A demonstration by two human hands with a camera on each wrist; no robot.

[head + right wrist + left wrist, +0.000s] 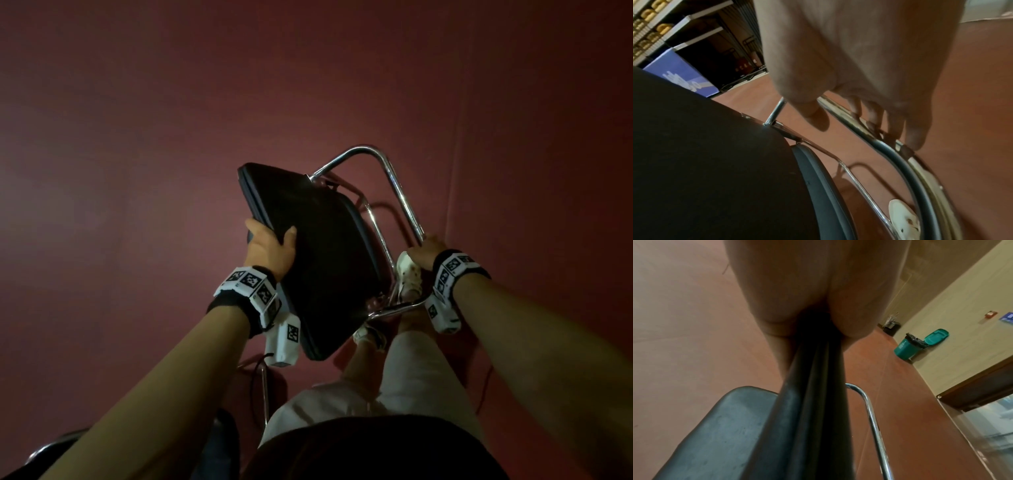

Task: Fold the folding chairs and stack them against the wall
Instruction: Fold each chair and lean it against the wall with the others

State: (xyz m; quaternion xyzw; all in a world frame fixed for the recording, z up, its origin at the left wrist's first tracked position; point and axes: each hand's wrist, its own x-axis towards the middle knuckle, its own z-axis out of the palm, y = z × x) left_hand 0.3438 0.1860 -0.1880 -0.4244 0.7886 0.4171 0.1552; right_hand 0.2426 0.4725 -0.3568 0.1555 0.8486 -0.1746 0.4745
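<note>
Both wrists carry bands with square black-and-white coded markers, which are the only print near at hand; no brand shows on the chair itself. The left hand (270, 248) clamps the edge of the black padded seat (329, 260), thumb on the upper face and fingers wrapped beneath, so the grip is closed tight on the pad; the left wrist view shows that pad edge running out between thumb and fingers. The right hand (428, 248) curls round the chrome frame tube (400, 192), fingers hooked over the tube and thumb on the near side, a closed hold on the metal. The folding chair (342, 240) hangs tilted in front of the person's legs, above the red floor (137, 137), its seat swung close to the backrest and its looped chrome leg pointing away; the frame is one bent shiny tube, the pads dark and smooth. One chair is held; a second chrome tube shows low at the left of the head view. One white shoe (409, 274) shows behind the frame. Farther off, a blue banner (680, 74) bears white lettering too blurred to read; one green bin (909, 346) with its lid open stands against the pale wall (962, 321), and a small red fitting and a blue sign hang there, illegible.
</note>
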